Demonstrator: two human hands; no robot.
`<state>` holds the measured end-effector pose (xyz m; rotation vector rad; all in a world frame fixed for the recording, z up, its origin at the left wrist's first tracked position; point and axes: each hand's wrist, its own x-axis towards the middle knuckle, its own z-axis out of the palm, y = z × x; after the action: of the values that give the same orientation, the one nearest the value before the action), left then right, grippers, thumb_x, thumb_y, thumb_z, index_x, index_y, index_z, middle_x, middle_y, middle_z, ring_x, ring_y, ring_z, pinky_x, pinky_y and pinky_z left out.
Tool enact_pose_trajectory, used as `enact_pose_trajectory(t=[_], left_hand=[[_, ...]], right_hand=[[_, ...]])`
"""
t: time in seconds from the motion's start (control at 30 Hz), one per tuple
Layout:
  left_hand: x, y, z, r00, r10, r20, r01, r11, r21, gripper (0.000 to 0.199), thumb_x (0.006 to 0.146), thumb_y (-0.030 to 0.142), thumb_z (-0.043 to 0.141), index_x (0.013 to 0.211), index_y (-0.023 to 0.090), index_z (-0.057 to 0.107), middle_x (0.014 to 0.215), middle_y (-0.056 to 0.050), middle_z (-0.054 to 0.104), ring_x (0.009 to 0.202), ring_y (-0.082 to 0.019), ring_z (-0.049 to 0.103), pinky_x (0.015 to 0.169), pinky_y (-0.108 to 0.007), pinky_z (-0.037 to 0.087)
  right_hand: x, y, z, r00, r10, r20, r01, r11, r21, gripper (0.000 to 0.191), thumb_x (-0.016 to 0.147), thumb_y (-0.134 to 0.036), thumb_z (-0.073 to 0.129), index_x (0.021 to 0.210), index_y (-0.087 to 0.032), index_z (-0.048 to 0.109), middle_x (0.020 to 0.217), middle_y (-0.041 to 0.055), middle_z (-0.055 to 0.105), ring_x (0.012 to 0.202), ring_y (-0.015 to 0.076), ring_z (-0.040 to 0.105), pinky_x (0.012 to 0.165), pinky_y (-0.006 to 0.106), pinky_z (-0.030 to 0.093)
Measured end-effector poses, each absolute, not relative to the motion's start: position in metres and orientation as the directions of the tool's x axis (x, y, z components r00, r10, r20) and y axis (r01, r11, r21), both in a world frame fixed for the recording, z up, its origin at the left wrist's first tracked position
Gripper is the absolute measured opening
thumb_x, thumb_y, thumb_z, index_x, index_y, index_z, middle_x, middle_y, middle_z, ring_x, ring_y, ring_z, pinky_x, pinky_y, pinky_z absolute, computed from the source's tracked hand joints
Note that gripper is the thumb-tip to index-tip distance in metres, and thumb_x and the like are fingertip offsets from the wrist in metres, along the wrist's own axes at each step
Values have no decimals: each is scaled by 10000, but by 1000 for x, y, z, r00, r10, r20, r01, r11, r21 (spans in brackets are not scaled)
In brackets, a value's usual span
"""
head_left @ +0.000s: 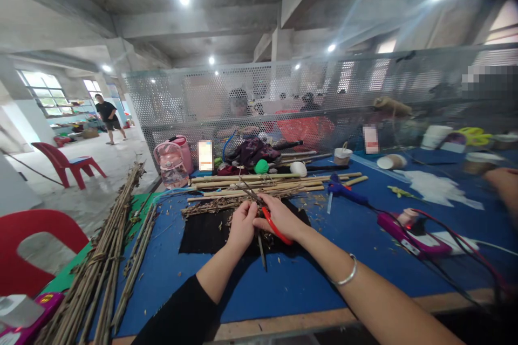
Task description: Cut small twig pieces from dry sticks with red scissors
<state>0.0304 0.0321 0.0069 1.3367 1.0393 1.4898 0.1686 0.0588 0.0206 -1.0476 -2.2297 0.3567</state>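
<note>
My right hand (281, 216) grips red-handled scissors (276, 226), their blades pointing forward and to the left. Close beside it, my left hand (243, 223) is closed in a pinch on a thin dried stalk (262, 253), whose lower end sticks out toward me. The fingers partly hide the stalk's upper part, and I cannot tell whether the blades touch it. Beneath both hands lies a black cloth (198, 234) scattered with dry leaf bits. Leafy dried stems (210, 206) rest along its far edge, with pale sticks (226, 184) lying crosswise beyond.
Bundled dried stalks (101, 253) lie on the left of the blue table (311, 280). A blue glue gun (343, 191) and a purple power strip (413, 237) with cables sit right. A perforated metal screen (194, 102) stands behind. Another person's hand (504, 186) shows far right.
</note>
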Motion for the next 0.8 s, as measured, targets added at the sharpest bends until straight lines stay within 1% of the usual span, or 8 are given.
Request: enact_pose_trajectory(t=[0.1,0.2,0.33,0.57,0.67,0.8], left_hand=[[31,31,8,-54,953,299,-19,-301,954,353,768,500,496,650,168,476,594,29,438,585,-100,384,579,-211,340],[33,28,12,-81,946,313,18,-313,950,356,775,499,484,638,172,457,583,32,419,575,-101,370,574,-215,328],[34,26,15,-109,936,334,26,-334,942,340,783,479,480,636,175,440,597,29,417,590,-104,372,586,-217,329],[33,26,13,-115,943,311,51,-307,950,345,769,488,495,626,182,429,572,37,406,566,-102,361,550,-212,315],[34,27,12,-128,939,319,72,-312,947,333,770,482,497,641,178,450,580,35,424,569,-100,369,559,-212,319],[35,29,10,-105,942,318,23,-317,948,307,767,466,509,673,175,479,609,26,467,590,-105,402,591,-220,341]], right_hand=[[170,59,20,-486,769,415,583,639,-502,716,690,-468,639,1291,-183,373,1228,145,492,1129,271,458,927,445,373],[169,59,20,-468,783,411,581,623,-524,716,687,-468,644,1290,-193,375,1205,141,507,1120,275,464,916,448,377],[168,57,20,-455,790,411,580,613,-537,721,678,-472,649,1286,-196,379,1208,138,506,1124,279,461,915,445,379],[169,54,26,-472,794,383,567,606,-559,712,683,-482,642,1281,-189,392,1207,147,508,1107,276,478,916,440,380],[169,53,27,-470,799,376,572,600,-559,717,675,-488,647,1278,-191,398,1189,142,520,1092,277,488,908,444,383],[169,54,27,-469,797,381,584,604,-543,722,675,-491,644,1283,-193,394,1192,145,520,1088,278,492,904,448,387]])
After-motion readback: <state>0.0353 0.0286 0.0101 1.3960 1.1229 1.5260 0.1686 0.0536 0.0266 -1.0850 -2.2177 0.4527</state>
